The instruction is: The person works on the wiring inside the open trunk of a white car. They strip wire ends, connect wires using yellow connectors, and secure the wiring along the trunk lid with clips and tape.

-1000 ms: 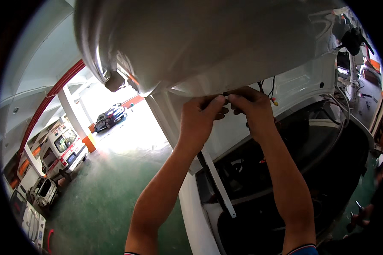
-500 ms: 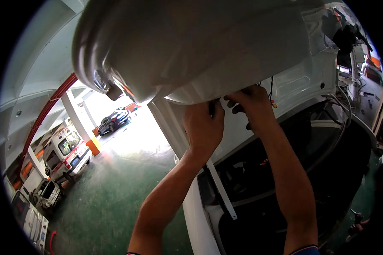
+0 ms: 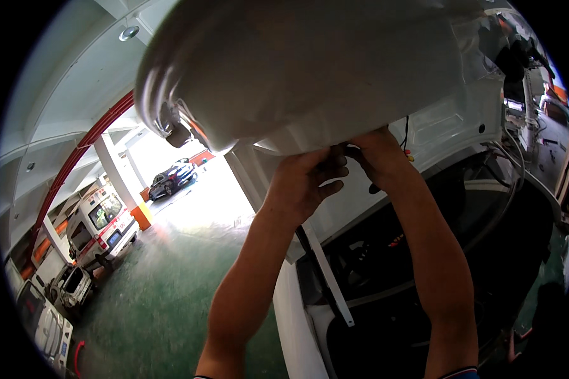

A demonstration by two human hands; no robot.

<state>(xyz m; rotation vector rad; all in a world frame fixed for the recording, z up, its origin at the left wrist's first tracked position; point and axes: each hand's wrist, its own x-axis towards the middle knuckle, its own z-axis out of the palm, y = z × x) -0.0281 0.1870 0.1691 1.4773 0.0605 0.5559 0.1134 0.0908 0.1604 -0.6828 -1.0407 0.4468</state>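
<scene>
My left hand (image 3: pixel 306 183) is raised under the curved white body panel (image 3: pixel 310 69) of a vehicle, fingers bent, its tips meeting something dark at the panel's lower edge. My right hand (image 3: pixel 379 164) is beside it, fingers curled at the same edge; whatever both grip is hidden or too small to name. Thin dark wires (image 3: pixel 406 136) with small yellow and red connectors (image 3: pixel 409 156) hang just right of my right hand. Below, a pale metal strip (image 3: pixel 329 284) slants beside a dark bar, in front of the dark opening (image 3: pixel 487 252).
To the left, a green floor (image 3: pixel 164 284) leads past a pillar (image 3: pixel 117 177) to a white van (image 3: pixel 104 224), a dark car (image 3: pixel 171 180) in daylight and further vehicles. A hose (image 3: pixel 521 158) and a cluttered metal bench (image 3: pixel 547 145) are at the right.
My left hand has turned, showing more of its bent fingers, and has shifted slightly since half a second ago. My right hand stays at the panel edge. The view has shifted slightly.
</scene>
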